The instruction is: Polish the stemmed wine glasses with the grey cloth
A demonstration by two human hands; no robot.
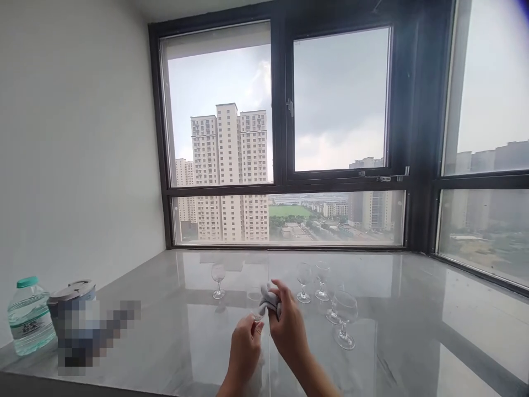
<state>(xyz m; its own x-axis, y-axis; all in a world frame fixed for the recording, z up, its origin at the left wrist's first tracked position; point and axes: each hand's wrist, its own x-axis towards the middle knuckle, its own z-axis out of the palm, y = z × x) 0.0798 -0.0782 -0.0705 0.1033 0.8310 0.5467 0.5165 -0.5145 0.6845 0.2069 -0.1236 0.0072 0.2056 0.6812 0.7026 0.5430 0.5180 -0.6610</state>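
Head view: left hand [244,344] fingers pinch a small glass [257,316] by its base; right hand [288,325] fingers clasp a grey cloth [268,300] against it. Wiping step; next likely needs turning the glass between fingertips.

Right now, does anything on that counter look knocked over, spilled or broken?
Nothing stands out. The stemmed glasses on the grey counter all stand upright, with no spill visible. The left hand holds a small glass while the right hand grips a cloth. The water bottle stands capped.
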